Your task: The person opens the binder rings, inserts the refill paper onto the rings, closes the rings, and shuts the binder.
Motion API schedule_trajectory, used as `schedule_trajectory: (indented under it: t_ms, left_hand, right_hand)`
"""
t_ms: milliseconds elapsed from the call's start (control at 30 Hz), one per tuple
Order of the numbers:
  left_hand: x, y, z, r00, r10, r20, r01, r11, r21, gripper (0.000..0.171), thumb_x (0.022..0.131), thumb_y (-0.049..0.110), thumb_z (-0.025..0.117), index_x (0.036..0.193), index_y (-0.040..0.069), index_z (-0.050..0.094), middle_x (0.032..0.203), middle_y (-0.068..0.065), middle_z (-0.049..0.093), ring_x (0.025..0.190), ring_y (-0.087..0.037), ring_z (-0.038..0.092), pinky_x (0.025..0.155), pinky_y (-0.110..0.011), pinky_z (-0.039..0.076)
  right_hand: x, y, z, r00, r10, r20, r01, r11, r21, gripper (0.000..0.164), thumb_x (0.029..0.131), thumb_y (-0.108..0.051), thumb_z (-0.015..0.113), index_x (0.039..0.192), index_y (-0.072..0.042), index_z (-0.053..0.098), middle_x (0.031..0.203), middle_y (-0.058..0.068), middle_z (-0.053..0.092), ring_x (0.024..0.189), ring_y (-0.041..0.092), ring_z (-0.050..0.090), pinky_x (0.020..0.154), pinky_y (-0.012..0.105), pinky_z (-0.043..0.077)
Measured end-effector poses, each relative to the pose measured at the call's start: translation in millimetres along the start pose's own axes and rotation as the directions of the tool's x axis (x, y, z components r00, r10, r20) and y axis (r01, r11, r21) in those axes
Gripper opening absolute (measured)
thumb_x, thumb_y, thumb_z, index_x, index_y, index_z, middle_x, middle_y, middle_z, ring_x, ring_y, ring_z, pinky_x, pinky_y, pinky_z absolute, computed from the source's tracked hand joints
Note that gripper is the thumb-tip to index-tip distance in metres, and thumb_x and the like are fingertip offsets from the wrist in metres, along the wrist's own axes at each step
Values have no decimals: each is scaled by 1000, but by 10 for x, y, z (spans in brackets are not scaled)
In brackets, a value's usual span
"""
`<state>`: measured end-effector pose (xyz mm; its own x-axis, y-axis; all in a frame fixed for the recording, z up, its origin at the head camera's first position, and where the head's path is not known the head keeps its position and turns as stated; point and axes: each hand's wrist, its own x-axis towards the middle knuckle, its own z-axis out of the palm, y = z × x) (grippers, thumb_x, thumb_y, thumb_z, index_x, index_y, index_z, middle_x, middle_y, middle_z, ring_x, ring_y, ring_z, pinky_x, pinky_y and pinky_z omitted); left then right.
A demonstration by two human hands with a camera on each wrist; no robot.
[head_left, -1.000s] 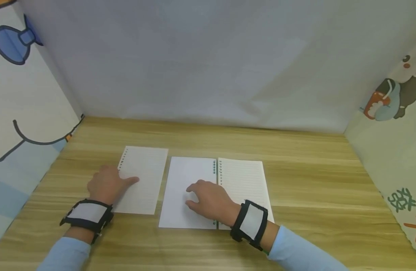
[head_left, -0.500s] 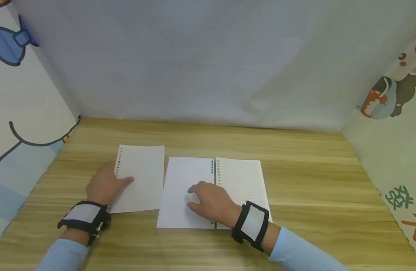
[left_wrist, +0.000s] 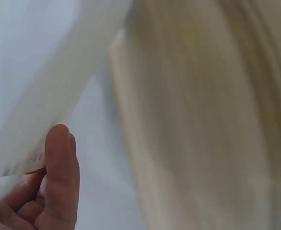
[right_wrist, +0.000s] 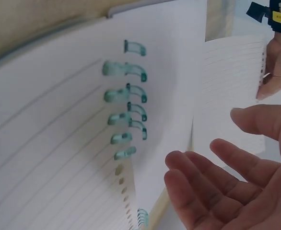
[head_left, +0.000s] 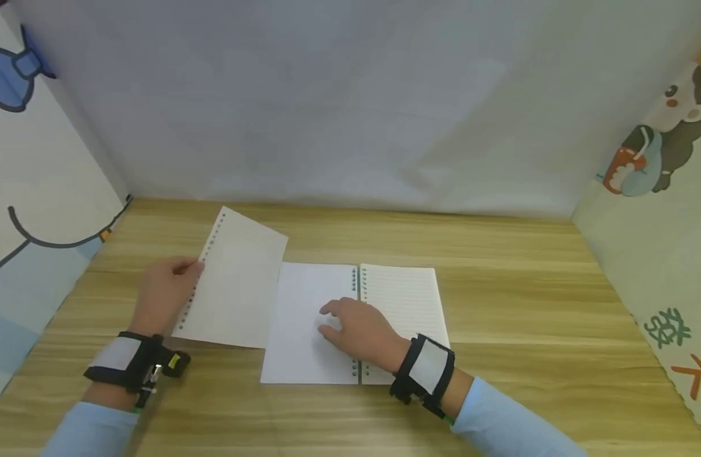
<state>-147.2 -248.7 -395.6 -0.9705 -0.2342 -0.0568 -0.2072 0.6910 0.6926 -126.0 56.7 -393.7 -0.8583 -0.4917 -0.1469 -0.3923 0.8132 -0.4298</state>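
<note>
In the head view my left hand [head_left: 163,293] pinches the hole-punched left edge of loose-leaf paper [head_left: 243,282]. The paper tilts up off the table, its lower right side near the notebook's left side. The left wrist view shows the thumb [left_wrist: 61,167] against the punched edge. A ring-binder notebook [head_left: 404,298] lies spread flat, with a plain white side on the left and lined leaves on the right. Green rings [right_wrist: 136,93] stand along its middle. Over the notebook hovers my right hand [head_left: 358,333], fingers loosely bent and holding nothing.
The wood-grain table [head_left: 510,304] runs back to a grey-white backdrop [head_left: 350,101]. Printed panels, one with a blue bow [head_left: 27,63] and one with a cartoon animal [head_left: 678,139], border the left and right sides.
The left hand has gone from lying on the paper's left edge to pinching it. The paper has lifted and turned, its far corner raised. The right hand stays nearly still.
</note>
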Motion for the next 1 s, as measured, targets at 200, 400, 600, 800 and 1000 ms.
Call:
schedule_trajectory:
  t_ms: [200, 400, 600, 800, 1000]
  left_hand:
    - [-40, 290, -143, 996, 75, -46, -75, 997, 0, 50, 98, 39, 42, 124, -1, 57, 109, -21, 62, 86, -26, 56, 65, -26, 41]
    - [-128, 548, -199, 991, 108, -73, -111, 994, -25, 49, 96, 40, 45, 123, 1, 59, 104, -19, 64, 79, -21, 54, 59, -21, 41]
    - [-186, 734, -134, 990, 122, -73, -129, 988, -89, 47, 95, 41, 48, 121, 4, 61, 98, -16, 66, 73, -15, 54, 56, -21, 42]
    - [-204, 889, 5, 986, 163, -30, -165, 974, -156, 44, 95, 37, 50, 120, 3, 61, 96, -16, 66, 69, -12, 57, 56, -23, 47]
    - [-199, 1018, 169, 986, 167, 25, -158, 963, -218, 42, 95, 37, 51, 120, 5, 62, 97, -15, 67, 71, -15, 59, 58, -24, 49]
  right_hand:
    - [0, 65, -52, 998, 30, -57, -26, 997, 66, 32, 92, -31, 56, 116, -12, 64, 106, 5, 69, 92, 15, 65, 74, 27, 51]
    - [-32, 118, -116, 991, 69, -118, -47, 982, 184, 32, 92, -30, 57, 118, -11, 62, 102, 5, 69, 78, 13, 63, 66, 25, 48]
    - [-50, 188, -172, 983, 106, -151, -57, 952, 299, 37, 94, -30, 54, 124, -10, 57, 103, 7, 68, 77, 11, 61, 62, 23, 48]
    - [-87, 226, -223, 975, 153, -159, -76, 910, 408, 39, 95, -32, 52, 127, -10, 55, 105, 8, 66, 80, 12, 61, 64, 25, 49]
    - [-88, 285, -238, 968, 213, -129, -130, 872, 471, 43, 95, -35, 51, 130, -11, 52, 109, 8, 65, 82, 13, 64, 67, 26, 48]
